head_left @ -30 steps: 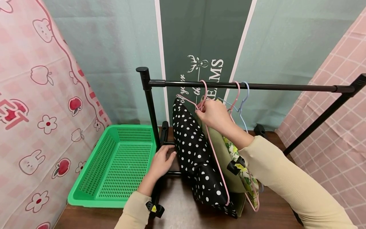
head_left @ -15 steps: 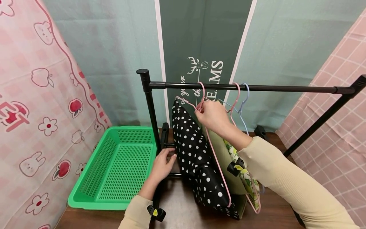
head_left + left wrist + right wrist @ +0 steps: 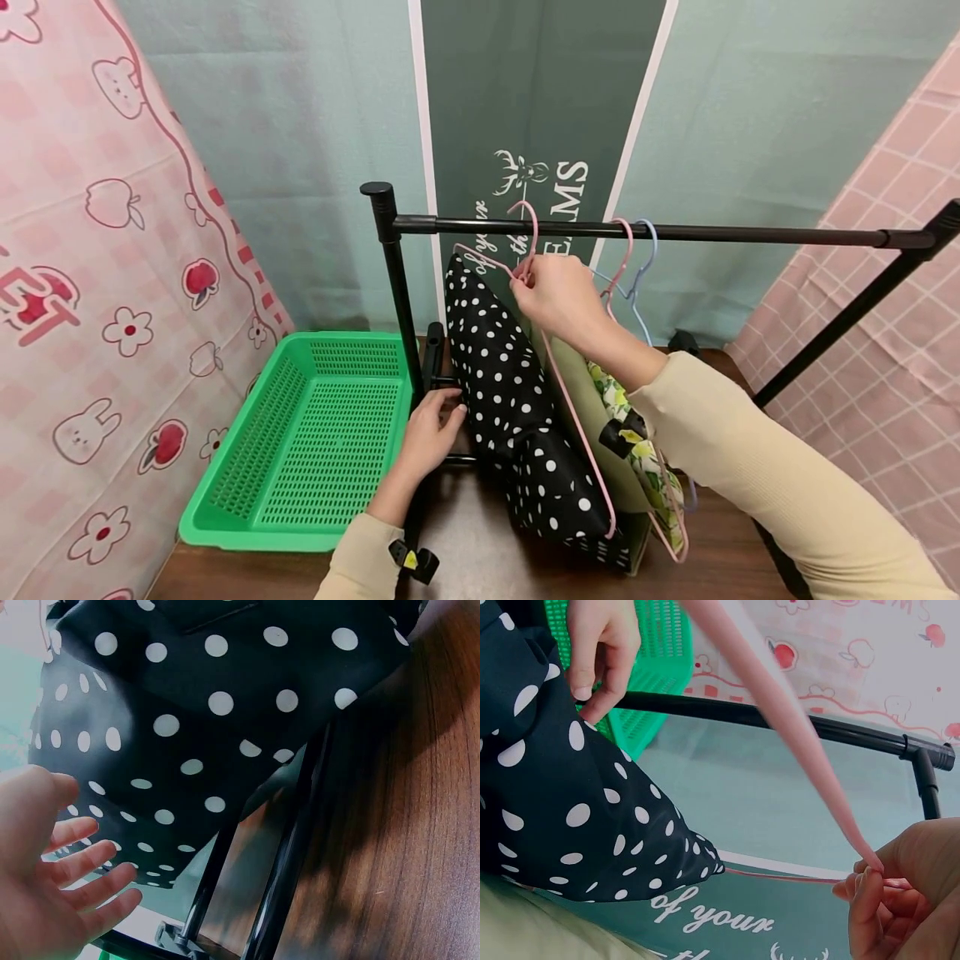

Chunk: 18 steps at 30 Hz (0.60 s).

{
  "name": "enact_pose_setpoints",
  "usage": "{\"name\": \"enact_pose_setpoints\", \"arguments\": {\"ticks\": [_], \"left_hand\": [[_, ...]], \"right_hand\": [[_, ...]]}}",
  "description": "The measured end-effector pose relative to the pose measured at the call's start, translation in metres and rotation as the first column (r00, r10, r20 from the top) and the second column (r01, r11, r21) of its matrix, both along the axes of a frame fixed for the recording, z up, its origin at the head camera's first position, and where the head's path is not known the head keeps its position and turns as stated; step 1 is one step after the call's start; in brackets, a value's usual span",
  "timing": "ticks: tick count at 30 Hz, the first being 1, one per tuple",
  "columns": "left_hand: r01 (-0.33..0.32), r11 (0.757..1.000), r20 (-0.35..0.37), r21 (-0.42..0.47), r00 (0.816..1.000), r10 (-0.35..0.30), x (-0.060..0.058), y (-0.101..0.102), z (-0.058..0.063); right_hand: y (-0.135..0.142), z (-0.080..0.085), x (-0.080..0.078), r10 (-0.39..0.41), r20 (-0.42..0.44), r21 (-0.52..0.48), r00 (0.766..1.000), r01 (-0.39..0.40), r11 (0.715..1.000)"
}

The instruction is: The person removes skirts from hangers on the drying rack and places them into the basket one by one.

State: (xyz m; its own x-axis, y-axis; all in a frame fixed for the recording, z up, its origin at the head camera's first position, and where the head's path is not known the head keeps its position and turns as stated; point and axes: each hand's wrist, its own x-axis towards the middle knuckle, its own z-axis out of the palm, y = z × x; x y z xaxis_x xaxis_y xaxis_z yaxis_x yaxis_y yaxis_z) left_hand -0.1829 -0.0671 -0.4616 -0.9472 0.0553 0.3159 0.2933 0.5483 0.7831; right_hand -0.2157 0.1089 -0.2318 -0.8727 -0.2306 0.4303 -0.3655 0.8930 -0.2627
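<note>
My right hand [image 3: 558, 296] pinches a pink clothes hanger [image 3: 791, 735] just below its hook, and the hook arches up above the black rod with its tip over it. A black fabric piece with white polka dots [image 3: 495, 375] hangs from this hanger, slanting down toward the table. Left of the fabric is my left hand [image 3: 431, 429], fingers loosely extended and fingertips right at its edge. In the left wrist view its fingers spread in front of the dotted cloth [image 3: 217, 705]. The fabric's type is not clear from its bunched shape.
A black rail [image 3: 750, 234] spans the rack. Right of the dotted cloth hang an olive-green cloth [image 3: 581, 392] and a lemon-print cloth [image 3: 652, 467]; another pink hanger [image 3: 624, 250] and a blue hanger [image 3: 649, 250] hook the rail. A green basket [image 3: 330, 442] stands left on the wooden table.
My right hand has raised the pink hanger slightly, so its hook now rises above the rod instead of resting on it. The left hand has barely moved.
</note>
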Motion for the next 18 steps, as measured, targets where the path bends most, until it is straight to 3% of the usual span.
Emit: {"name": "enact_pose_setpoints", "arguments": {"ticks": [10, 18], "left_hand": [[-0.017, 0.999, 0.053, -0.045, 0.998, 0.019, 0.002, 0.003, -0.001], [0.024, 0.999, 0.154, 0.047, 0.988, -0.031, 0.004, 0.008, -0.003]], "right_hand": [[0.0, 0.009, 0.007, 0.016, -0.011, -0.001, 1.0, -0.016, 1.0], [0.0, 0.016, 0.013, 0.033, -0.041, 0.009, 0.999, -0.033, 0.999]]}}
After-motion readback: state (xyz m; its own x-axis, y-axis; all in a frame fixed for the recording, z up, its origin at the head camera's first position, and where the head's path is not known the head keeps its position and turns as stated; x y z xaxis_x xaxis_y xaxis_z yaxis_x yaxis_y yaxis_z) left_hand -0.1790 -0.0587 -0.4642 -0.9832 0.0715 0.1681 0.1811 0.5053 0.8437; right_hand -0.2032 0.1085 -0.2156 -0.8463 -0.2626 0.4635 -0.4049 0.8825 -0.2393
